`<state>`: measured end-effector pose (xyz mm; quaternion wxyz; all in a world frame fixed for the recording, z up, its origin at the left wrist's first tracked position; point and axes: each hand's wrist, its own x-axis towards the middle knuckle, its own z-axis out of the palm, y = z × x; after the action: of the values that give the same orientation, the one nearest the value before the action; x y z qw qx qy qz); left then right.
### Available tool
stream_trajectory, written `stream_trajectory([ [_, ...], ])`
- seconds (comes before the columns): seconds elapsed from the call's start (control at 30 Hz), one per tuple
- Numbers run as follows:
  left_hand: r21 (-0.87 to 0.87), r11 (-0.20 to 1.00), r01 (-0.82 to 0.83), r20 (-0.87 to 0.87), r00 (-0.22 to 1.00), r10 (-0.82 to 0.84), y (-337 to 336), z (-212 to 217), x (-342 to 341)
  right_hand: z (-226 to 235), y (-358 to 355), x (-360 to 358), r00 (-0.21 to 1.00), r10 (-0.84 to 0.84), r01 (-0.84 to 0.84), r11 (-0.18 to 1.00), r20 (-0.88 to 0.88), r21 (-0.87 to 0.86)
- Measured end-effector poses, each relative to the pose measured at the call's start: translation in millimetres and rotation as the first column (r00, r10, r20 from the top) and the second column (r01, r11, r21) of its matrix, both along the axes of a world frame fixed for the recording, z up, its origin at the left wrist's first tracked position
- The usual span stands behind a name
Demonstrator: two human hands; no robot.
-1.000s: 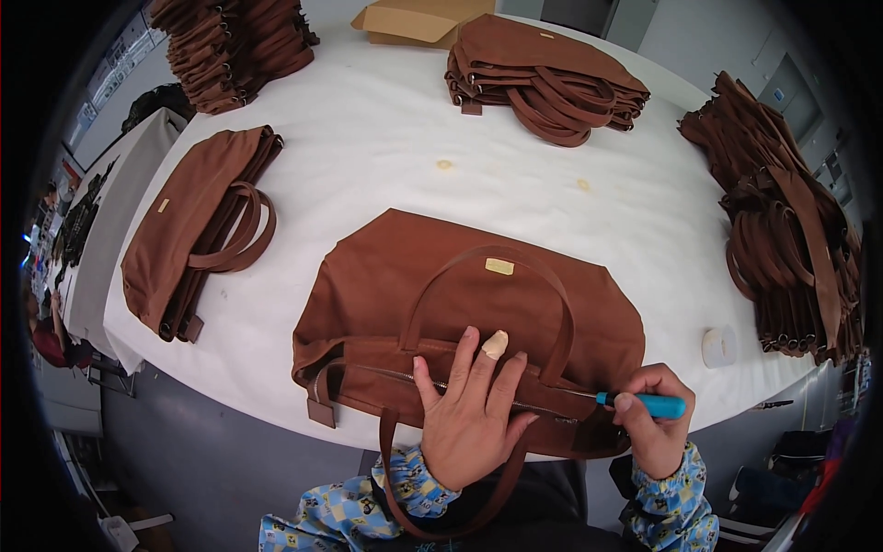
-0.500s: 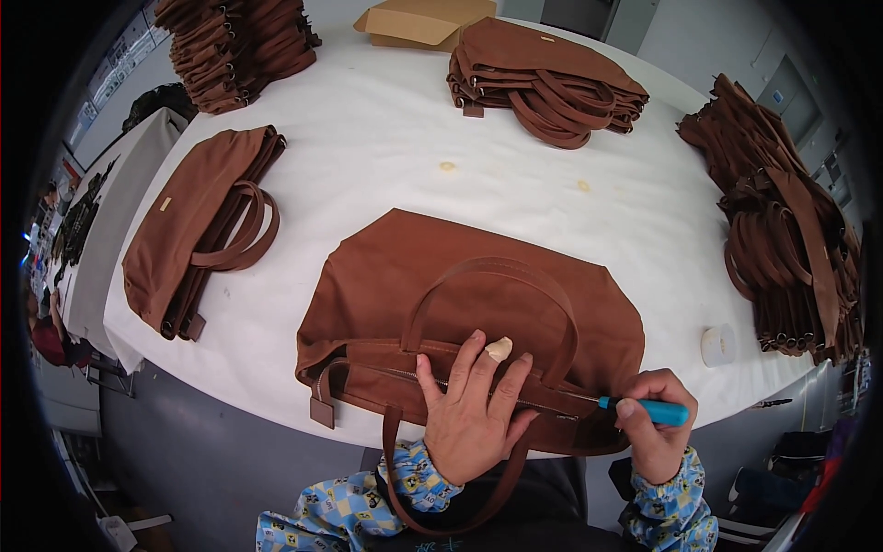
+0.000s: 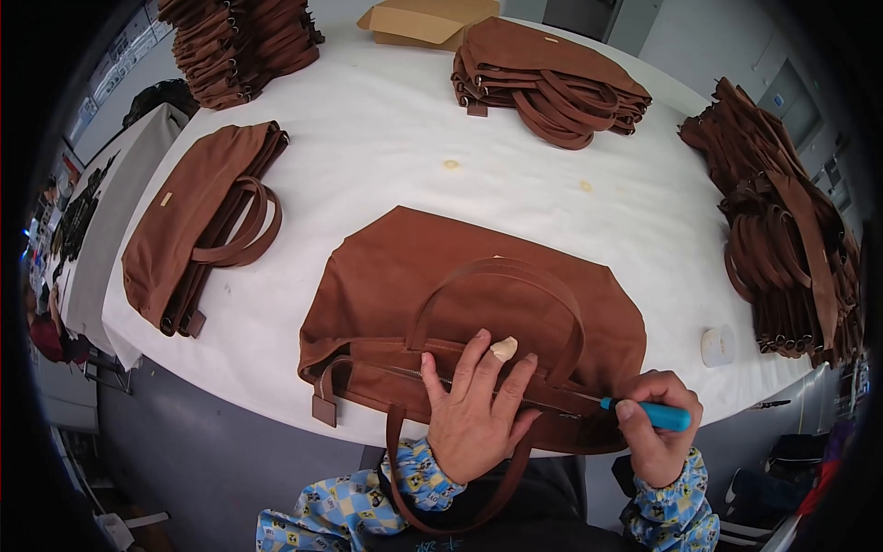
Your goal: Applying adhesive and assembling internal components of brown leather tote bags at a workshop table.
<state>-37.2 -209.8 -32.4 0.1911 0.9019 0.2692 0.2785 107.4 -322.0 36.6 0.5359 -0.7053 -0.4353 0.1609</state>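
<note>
Since the earlier frame, the upper handle (image 3: 503, 266) has sunk toward 6 o'clock across the gold plate (image 3: 498, 257), leaving only its edge exposed; both hands hold nearly the same positions. Head view, clock directions taken from the centre of the brown handbag (image 3: 492, 313), 12 pointing away from the person: the handbag lies flat on the white-covered table (image 3: 368, 138), at its near edge, opening toward 6 o'clock. The left hand (image 3: 478, 419) rests palm down at 6 o'clock across the zipper (image 3: 547, 405), fingers spread and closed around nothing; a cream covering (image 3: 504, 349) encloses its middle fingertip. The right hand (image 3: 660, 428), at 4 o'clock, grips a blue-handled hand tool (image 3: 658, 415), whose thin metal shaft points toward 9 o'clock over the opening; tip contact cannot be determined. The lower handle (image 3: 397, 428) hangs toward the person; a brown tab (image 3: 325, 410) hangs at 8 o'clock. A folded handbag (image 3: 189, 225) lies at 10 o'clock, a tall stack of bags (image 3: 216, 55) at 11, a cardboard box (image 3: 428, 26) at 12, a low pile of bags (image 3: 543, 60) between 12 and 1, a further stack (image 3: 786, 221) at 2, and a small translucent tub (image 3: 717, 347) at 3.
</note>
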Motion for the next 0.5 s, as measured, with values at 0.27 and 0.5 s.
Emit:
stream_trajectory([
  [0.27,-0.007,1.000,0.004,0.018,1.000,-0.004,0.5,-0.2,-0.9,1.7,3.8,-1.7,0.997,0.013,-0.011,1.000,0.082,-0.022],
  [0.5,-0.029,1.000,0.006,0.027,1.000,-0.005,0.5,0.4,-1.5,-2.1,6.9,-5.1,0.999,0.029,-0.030,0.999,-0.022,-0.038],
])
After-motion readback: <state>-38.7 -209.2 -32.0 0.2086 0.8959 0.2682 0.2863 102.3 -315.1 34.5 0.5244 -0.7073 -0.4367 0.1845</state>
